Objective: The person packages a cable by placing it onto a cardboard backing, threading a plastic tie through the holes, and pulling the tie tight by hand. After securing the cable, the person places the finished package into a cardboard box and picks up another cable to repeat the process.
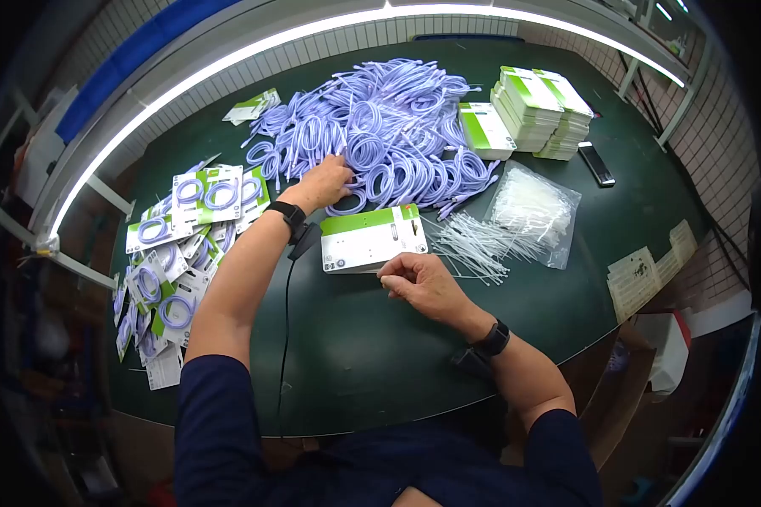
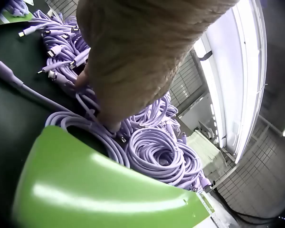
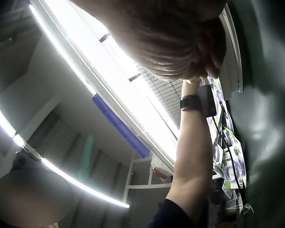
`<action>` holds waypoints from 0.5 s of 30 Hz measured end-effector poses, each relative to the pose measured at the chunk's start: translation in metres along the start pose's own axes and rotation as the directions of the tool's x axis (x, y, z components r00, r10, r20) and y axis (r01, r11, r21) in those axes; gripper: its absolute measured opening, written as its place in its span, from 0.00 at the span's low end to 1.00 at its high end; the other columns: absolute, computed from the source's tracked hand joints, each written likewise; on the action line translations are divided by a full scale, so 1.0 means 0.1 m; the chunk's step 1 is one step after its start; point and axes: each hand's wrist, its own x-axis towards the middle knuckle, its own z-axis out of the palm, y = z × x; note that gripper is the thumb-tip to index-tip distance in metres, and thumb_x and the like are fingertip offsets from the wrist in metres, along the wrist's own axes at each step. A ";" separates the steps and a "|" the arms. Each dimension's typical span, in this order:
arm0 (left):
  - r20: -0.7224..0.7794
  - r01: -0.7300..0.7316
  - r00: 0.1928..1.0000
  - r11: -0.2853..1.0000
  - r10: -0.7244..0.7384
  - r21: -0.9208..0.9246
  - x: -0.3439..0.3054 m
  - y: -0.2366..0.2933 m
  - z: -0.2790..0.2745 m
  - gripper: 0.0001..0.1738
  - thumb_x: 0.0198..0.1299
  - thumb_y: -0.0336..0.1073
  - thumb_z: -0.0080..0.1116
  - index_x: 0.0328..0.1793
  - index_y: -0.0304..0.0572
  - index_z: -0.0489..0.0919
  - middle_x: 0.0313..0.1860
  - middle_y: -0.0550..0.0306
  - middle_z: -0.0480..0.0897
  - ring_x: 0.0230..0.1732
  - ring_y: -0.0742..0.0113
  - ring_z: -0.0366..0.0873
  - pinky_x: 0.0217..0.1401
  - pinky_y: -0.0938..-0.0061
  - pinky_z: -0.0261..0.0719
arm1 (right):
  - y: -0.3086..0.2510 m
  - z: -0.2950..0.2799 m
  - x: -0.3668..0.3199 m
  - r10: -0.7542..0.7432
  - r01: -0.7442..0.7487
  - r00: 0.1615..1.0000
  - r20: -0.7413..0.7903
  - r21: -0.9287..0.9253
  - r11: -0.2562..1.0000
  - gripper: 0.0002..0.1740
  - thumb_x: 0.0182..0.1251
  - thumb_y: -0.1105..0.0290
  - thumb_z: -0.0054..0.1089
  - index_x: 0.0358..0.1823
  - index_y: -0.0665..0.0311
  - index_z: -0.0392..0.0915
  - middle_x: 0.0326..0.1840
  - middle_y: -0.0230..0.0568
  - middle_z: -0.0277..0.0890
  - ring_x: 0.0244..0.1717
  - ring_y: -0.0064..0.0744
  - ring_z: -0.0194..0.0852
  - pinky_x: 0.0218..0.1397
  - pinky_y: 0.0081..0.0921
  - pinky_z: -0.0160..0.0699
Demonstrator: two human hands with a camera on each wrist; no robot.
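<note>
My left hand reaches into the front of a big heap of lilac cables. Its thumb and fingers pinch a coiled cable at the heap's near edge, and the palm hides part of the grip. Just in front lies a stack of white-and-green packaging cards. My right hand hovers by the lower right corner of that stack, fingers curled and thumb close to the index finger, with nothing visible in them. White cable ties lie loose to the right of the cards.
On the left, cards with coiled cables lie in a heap. At the back right stand stacked cards, with a phone beside them. A plastic bag of cable ties lies nearer. A black cord trails from the left wrist.
</note>
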 end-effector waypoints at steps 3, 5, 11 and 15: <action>-0.390 -0.045 0.921 0.987 -0.020 -0.156 0.03 0.06 -0.08 0.13 0.72 0.42 0.67 0.45 0.41 0.91 0.54 0.45 0.88 0.51 0.42 0.83 0.60 0.60 0.82 | -0.02 -0.10 -0.03 -0.011 0.012 1.000 -0.015 0.005 1.000 0.08 0.78 0.74 0.67 0.50 0.73 0.86 0.36 0.32 0.84 0.36 0.18 0.82 0.43 0.20 0.85; -0.373 0.101 0.909 0.967 -0.185 -0.232 -0.02 0.02 -0.31 0.14 0.73 0.43 0.66 0.44 0.40 0.91 0.50 0.47 0.89 0.47 0.45 0.83 0.58 0.62 0.82 | -0.02 -0.02 -0.03 -0.019 0.019 1.000 -0.014 0.027 0.999 0.08 0.78 0.74 0.67 0.50 0.73 0.86 0.37 0.32 0.84 0.36 0.18 0.82 0.43 0.20 0.85; -0.288 0.115 0.700 0.501 -0.654 -0.858 -0.29 -0.18 -0.55 0.20 0.81 0.45 0.59 0.42 0.36 0.89 0.37 0.56 0.90 0.33 0.60 0.83 0.48 0.70 0.82 | 0.03 0.00 -0.02 0.002 -0.002 1.000 0.025 0.001 1.000 0.08 0.79 0.75 0.66 0.53 0.72 0.86 0.41 0.33 0.86 0.39 0.18 0.85 0.46 0.19 0.88; -0.219 -0.157 0.729 0.153 -0.648 -0.976 -0.70 0.25 -0.75 0.21 0.85 0.44 0.52 0.49 0.33 0.88 0.36 0.57 0.90 0.39 0.70 0.88 0.44 0.70 0.84 | -0.02 0.00 -0.03 -0.008 0.008 1.000 0.016 -0.021 1.000 0.09 0.80 0.73 0.65 0.53 0.71 0.86 0.41 0.33 0.87 0.39 0.18 0.85 0.45 0.19 0.87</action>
